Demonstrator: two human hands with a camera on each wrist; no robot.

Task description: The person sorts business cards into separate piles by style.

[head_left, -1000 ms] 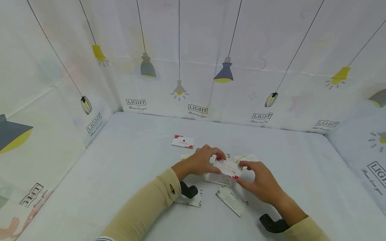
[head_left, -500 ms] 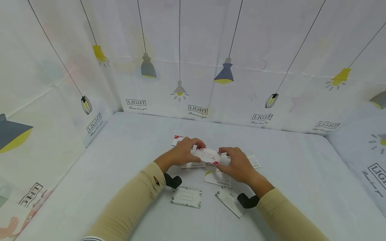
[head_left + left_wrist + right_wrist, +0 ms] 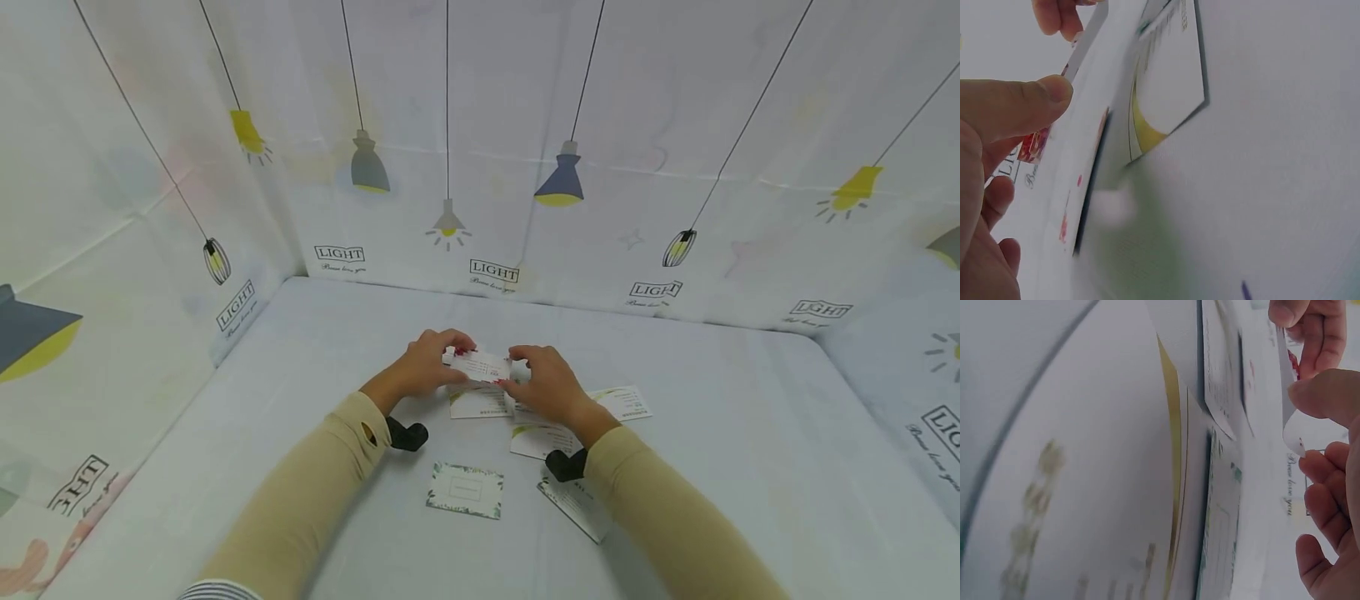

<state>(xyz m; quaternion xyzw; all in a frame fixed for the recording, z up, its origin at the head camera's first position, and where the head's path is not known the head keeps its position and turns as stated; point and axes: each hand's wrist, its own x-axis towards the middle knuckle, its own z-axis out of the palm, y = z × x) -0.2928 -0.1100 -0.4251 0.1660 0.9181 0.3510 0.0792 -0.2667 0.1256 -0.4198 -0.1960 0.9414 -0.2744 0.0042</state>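
Observation:
A white business card with red floral corners is held up between both hands, above the cards on the table. My left hand pinches its left end, the thumb lying along the near edge in the left wrist view. At the opposite end my right hand pinches it by thumb and fingers. The left wrist view shows another red-marked card on the table beneath the held one, mostly hidden in the head view. Just below the hands lies a white card with a yellow-green curve.
More yellow-green cards lie by the right hand, one nearer and one to the right. Closer in are a leaf-bordered card and a slanted leafy card, partly covered by the right wrist's black strap. A printed curtain backs the white table.
Both hands have carried the red-cornered card left and away from me, over the other red card. The yellow-green cards and the leaf-bordered card have come into fuller view.

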